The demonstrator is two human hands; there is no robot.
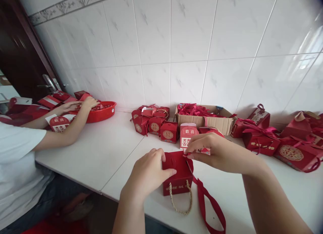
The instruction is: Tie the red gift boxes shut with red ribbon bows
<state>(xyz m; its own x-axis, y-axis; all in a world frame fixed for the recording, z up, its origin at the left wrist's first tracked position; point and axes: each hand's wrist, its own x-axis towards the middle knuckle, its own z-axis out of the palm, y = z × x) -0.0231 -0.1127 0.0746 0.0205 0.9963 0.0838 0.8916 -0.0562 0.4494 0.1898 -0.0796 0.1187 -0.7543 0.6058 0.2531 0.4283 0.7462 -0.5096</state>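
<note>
A small red gift box point(180, 166) with gold lettering stands on the white table in front of me. My left hand point(148, 171) grips its left side, thumb lying on the top. A twisted rope handle point(183, 212) hangs down the near face. Above the far right corner, my right hand point(213, 148) pinches a red ribbon point(210, 207) between thumb and fingertips. The ribbon's long tail runs down past the box's right side and loops onto the table. Part of the ribbon at the box is hidden by my right fingers.
Finished-looking red boxes point(151, 124) cluster behind, beside a cardboard tray point(202, 123) full of red ribbons. More boxes with bows point(290, 151) line the right. At left, a co-worker's hands point(88, 102) reach over a red basin point(102, 114). A tiled wall point(189, 42) bounds the table.
</note>
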